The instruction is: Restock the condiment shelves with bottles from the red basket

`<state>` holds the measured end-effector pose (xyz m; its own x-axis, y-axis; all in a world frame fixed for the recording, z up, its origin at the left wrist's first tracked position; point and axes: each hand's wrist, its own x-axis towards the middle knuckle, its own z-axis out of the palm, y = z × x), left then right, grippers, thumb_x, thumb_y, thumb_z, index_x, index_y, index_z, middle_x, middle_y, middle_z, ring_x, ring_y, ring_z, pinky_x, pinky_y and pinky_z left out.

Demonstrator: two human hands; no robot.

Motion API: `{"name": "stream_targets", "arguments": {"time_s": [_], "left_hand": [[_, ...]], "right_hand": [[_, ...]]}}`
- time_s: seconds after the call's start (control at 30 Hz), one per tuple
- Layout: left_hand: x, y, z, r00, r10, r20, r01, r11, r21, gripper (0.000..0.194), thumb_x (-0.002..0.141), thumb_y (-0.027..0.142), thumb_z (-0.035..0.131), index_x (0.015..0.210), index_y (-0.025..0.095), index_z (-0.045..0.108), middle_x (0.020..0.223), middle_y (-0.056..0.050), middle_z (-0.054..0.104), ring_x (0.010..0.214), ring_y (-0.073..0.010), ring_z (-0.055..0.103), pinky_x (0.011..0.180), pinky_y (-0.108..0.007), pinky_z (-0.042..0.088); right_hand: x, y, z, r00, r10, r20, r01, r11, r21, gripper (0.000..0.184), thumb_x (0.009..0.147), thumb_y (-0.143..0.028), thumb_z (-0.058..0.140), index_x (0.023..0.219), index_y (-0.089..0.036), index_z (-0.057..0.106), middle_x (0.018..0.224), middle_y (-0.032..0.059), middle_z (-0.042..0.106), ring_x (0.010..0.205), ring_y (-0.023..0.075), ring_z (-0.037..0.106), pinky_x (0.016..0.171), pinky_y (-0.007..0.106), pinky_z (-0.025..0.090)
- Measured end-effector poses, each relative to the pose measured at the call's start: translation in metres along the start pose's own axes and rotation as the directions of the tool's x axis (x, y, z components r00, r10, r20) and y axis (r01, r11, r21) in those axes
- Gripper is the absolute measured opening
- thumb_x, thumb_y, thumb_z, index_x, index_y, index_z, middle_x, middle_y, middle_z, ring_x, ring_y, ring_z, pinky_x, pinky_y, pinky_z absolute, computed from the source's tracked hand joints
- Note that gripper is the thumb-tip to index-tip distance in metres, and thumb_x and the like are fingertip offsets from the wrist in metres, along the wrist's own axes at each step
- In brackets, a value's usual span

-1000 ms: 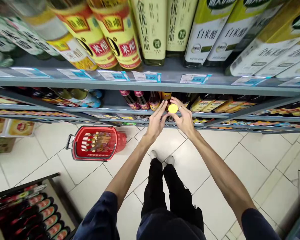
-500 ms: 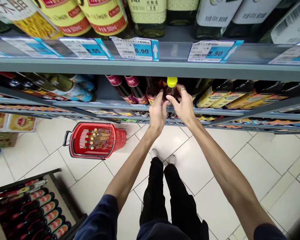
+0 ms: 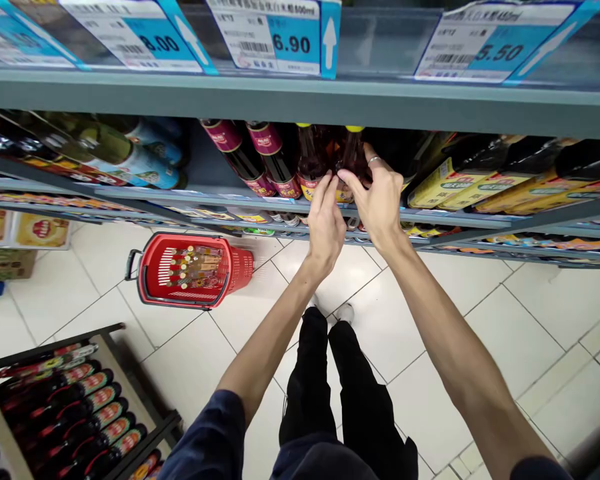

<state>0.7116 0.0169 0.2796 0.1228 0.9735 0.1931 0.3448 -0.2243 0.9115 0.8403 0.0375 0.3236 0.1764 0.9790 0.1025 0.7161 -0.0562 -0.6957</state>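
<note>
Both my hands reach into a shop shelf [image 3: 300, 103] at chest height. My right hand [image 3: 377, 197] is wrapped round a dark bottle with a yellow cap [image 3: 353, 157] that stands on the shelf board. My left hand [image 3: 326, 223] touches the same bottle's lower part with its fingertips, fingers close together. A second dark bottle with a yellow cap [image 3: 311, 157] stands just left of it. Two bottles with maroon labels [image 3: 253, 150] lean further left.
A red shopping basket [image 3: 190, 270] holding several small bottles sits on the tiled floor to my left. A low rack of dark bottles [image 3: 70, 400] is at the bottom left. Yellow cartons [image 3: 450, 187] fill the shelf to the right. Price tags [image 3: 275, 33] line the upper shelf edge.
The yellow-capped bottle has gone from in front of the shelf edge up and back onto the shelf board, with both hands following it. My view has dropped closer under the upper shelf.
</note>
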Motion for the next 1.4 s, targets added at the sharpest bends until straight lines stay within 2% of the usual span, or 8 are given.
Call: {"name": "stream_targets", "arguments": {"time_s": [0.23,0.37,0.53,0.77,1.1,1.27,1.33,1.4], "left_hand": [[-0.012,0.009,0.003,0.996,0.063,-0.070,-0.067,0.997,-0.049,0.044,0.110,0.030,0.029,0.143,0.021,0.058,0.156,-0.013,0.051,0.149,-0.0209,0.046,0.127,-0.039,0.037],[-0.023,0.003,-0.018,0.994,-0.054,-0.091,0.054,0.999,-0.008,0.037,0.108,0.039,0.046,0.128,0.017,0.068,0.127,-0.013,0.069,0.114,-0.0192,0.069,0.099,-0.033,0.056],[-0.024,-0.040,-0.040,0.962,-0.272,0.035,0.261,0.948,0.183,0.030,0.102,0.039,0.060,0.116,0.017,0.076,0.069,0.000,0.068,0.063,-0.0123,0.062,0.070,-0.025,0.050],[-0.003,-0.066,-0.033,0.962,-0.199,0.186,0.132,0.939,0.318,0.027,0.103,0.032,0.057,0.119,0.021,0.076,0.085,-0.006,0.077,0.078,-0.0184,0.071,0.077,-0.027,0.048],[-0.001,-0.061,-0.025,0.935,-0.286,0.211,0.141,0.844,0.518,0.032,0.107,0.037,0.046,0.119,0.022,0.072,0.084,-0.009,0.078,0.079,-0.0233,0.074,0.078,-0.030,0.048],[-0.045,-0.037,-0.047,0.917,-0.350,0.192,0.230,0.857,0.460,0.037,0.107,0.041,0.047,0.133,0.020,0.063,0.087,-0.007,0.078,0.078,-0.0202,0.074,0.073,-0.026,0.047],[-0.084,-0.019,-0.079,0.859,-0.451,0.242,0.302,0.829,0.471,0.036,0.107,0.037,0.048,0.133,0.019,0.063,0.087,-0.006,0.078,0.077,-0.0198,0.075,0.073,-0.026,0.049],[-0.125,0.003,-0.120,0.726,-0.592,0.349,0.339,0.751,0.567,0.030,0.104,0.029,0.053,0.129,0.017,0.065,0.083,-0.006,0.077,0.078,-0.0200,0.075,0.074,-0.028,0.051]], "right_hand": [[0.003,-0.004,0.001,1.000,0.000,0.014,0.000,0.999,-0.036,0.069,0.100,-0.062,0.056,0.154,-0.021,0.048,0.142,0.0154,0.064,0.133,0.0308,0.061,0.114,0.050,0.052],[-0.035,-0.015,-0.004,0.993,-0.001,-0.121,-0.005,0.999,-0.044,0.060,0.102,-0.055,0.056,0.152,-0.023,0.049,0.151,0.0145,0.057,0.139,0.0287,0.056,0.113,0.050,0.052],[-0.079,0.010,0.009,0.976,0.217,0.014,-0.217,0.976,-0.028,0.040,0.103,-0.049,0.055,0.122,-0.018,0.070,0.088,0.0073,0.076,0.081,0.0229,0.074,0.087,0.042,0.062],[-0.059,0.047,0.040,0.971,0.236,0.042,-0.237,0.971,0.033,0.035,0.102,-0.049,0.053,0.106,-0.018,0.069,0.077,0.0002,0.070,0.059,0.0123,0.066,0.064,0.024,0.055],[-0.065,0.062,0.042,0.998,0.059,0.035,-0.055,0.994,-0.096,0.038,0.106,-0.045,0.047,0.117,-0.019,0.073,0.099,0.0058,0.076,0.088,0.0180,0.074,0.089,0.031,0.060],[-0.095,0.032,0.026,0.993,0.119,0.021,-0.118,0.993,-0.020,0.044,0.105,-0.044,0.050,0.135,-0.016,0.065,0.118,0.0128,0.075,0.094,0.0215,0.074,0.095,0.039,0.060],[-0.106,0.019,0.017,0.995,0.088,0.048,-0.088,0.996,-0.015,0.047,0.105,-0.042,0.049,0.144,-0.017,0.059,0.136,0.0153,0.068,0.119,0.0245,0.069,0.108,0.042,0.054],[-0.109,0.010,0.011,0.994,0.100,0.035,-0.098,0.994,-0.039,0.052,0.104,-0.040,0.049,0.150,-0.015,0.053,0.151,0.0175,0.058,0.138,0.0268,0.057,0.119,0.045,0.045]]}}
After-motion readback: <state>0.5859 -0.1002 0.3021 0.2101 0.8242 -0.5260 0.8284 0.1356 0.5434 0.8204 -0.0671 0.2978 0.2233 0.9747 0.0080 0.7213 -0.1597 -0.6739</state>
